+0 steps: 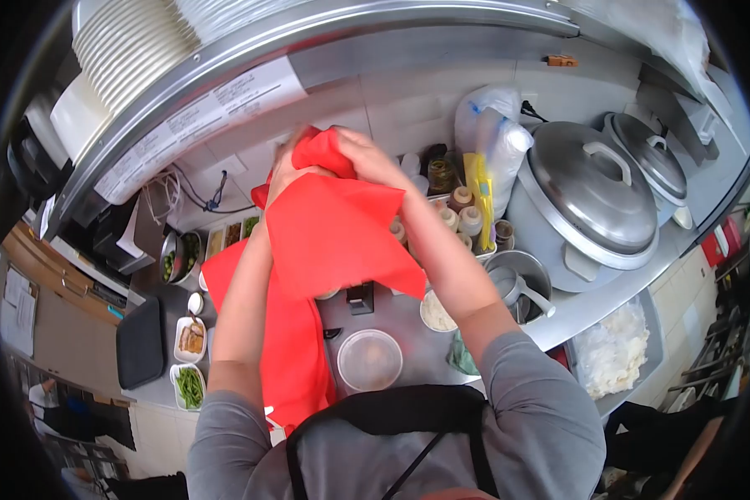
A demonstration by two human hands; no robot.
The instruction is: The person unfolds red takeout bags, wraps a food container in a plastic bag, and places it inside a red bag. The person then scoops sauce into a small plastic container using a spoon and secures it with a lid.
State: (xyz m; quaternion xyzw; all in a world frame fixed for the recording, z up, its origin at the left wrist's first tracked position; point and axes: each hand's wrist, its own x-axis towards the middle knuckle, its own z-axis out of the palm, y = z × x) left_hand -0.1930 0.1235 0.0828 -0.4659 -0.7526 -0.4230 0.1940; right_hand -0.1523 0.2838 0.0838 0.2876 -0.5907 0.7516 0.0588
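pale tiled wall (417, 92) behind a metal counter (558, 323), metal shelf (442, 17) above, tiled floor (679, 321)

Quantities visible: one left hand (285, 172), one right hand (367, 158), two lidded cookers (592, 187), two white food dishes (189, 358), one black tray (140, 343), one round container (370, 360) and one orange wall item (562, 61). At least four squeeze bottles (470, 221) are present, their full total being hidden. The red fabric (333, 237) shows in two areas, its number of pieces indeterminable.
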